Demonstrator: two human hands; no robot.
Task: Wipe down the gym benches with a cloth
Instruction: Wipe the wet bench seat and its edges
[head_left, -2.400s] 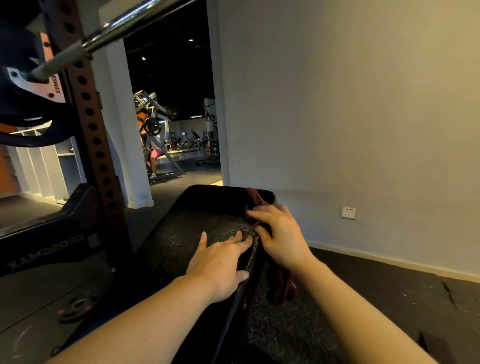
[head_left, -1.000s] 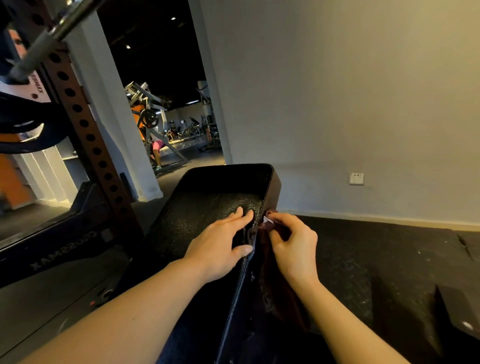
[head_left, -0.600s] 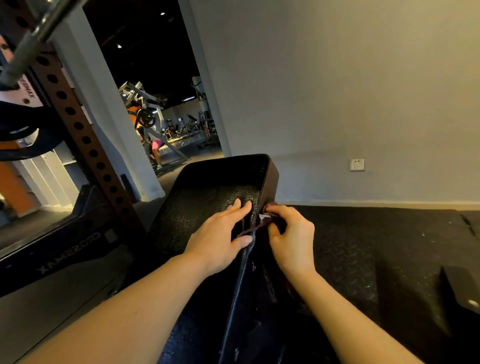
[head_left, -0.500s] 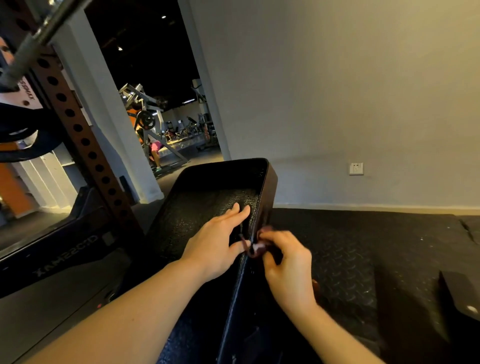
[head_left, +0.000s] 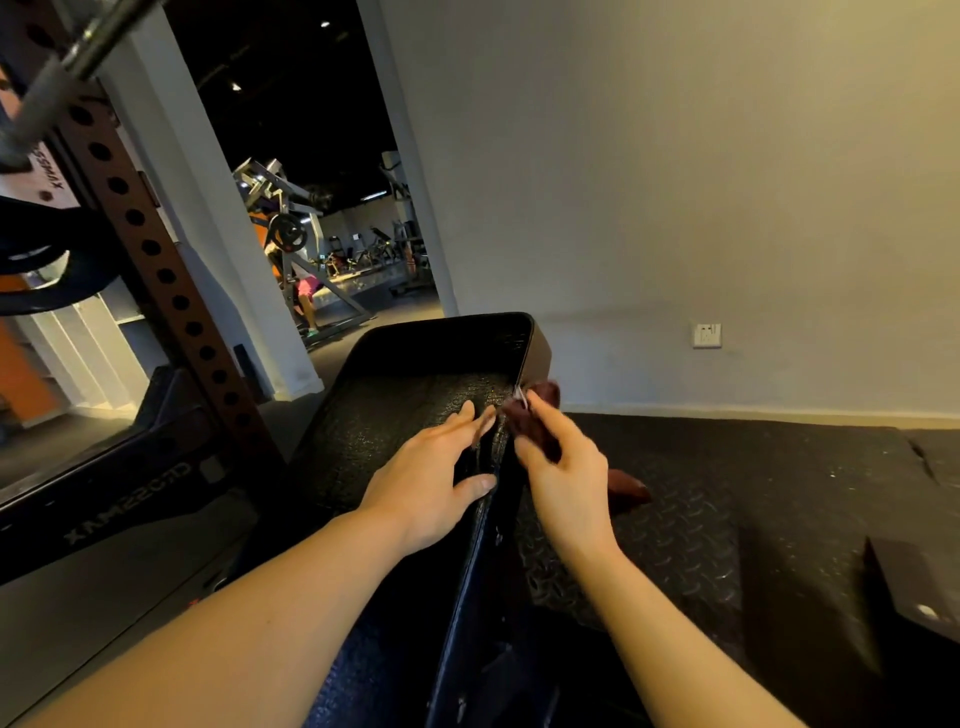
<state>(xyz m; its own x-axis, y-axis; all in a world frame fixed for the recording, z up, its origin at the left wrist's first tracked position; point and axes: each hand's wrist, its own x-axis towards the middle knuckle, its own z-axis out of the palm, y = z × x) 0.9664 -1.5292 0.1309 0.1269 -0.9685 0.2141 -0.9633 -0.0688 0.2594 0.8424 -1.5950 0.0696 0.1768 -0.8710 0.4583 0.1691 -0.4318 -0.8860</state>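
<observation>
Left hand (head_left: 434, 483) flat, fingers straight, on black bench pad (head_left: 395, 415), right hand (head_left: 563, 475) at its 3 o'clock edge, pinching dark red cloth (head_left: 535, 410)

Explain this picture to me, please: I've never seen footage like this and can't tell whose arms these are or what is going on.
There is no machine here. A person wears a camera on the head, looking forward and down, so the two bare arms coming in from the bottom are their own. This is the only view.

The long black padded thing running away from you is a gym bench. The left hand lies flat on its top, fingers straight. The right hand is at the bench's right edge, fingers pinching a dark red cloth for wiping; part of the cloth hangs below the hand.

On the left stands a weight rack with a barbell. The floor is dark rubber matting, and a socket sits on the wall.
</observation>
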